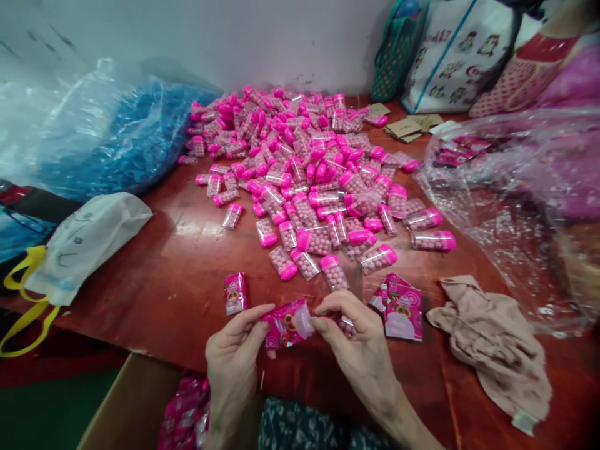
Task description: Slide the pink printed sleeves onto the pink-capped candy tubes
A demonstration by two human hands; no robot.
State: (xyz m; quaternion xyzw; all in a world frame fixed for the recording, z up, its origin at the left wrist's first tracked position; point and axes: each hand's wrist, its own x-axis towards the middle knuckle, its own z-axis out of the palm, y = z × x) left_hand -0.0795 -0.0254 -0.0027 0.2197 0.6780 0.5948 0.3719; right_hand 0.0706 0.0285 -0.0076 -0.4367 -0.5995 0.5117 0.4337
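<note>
Near the table's front edge, my left hand point(234, 356) pinches the left end of a small pink printed sleeve point(287, 325). At the sleeve's right end, the fingertips of my right hand point(354, 344) are closed on it. A clear container of pink balls point(345, 325) shows partly behind my right fingers; whether they grip it I cannot tell. To the right lie flat pink printed sleeves point(404, 312), overlapping. A container in a pink printed sleeve point(235, 292) lies just beyond my left hand. Farther back spreads a large heap of pink-capped candy containers point(300, 169).
A clear bag of blue items point(122, 137) sits at the back left, with a white cloth bag point(89, 240) before it. On the right are a crumpled beige cloth point(501, 350) and clear plastic point(497, 219). Below the table edge, a cardboard box point(126, 400) holds pink packets point(185, 412).
</note>
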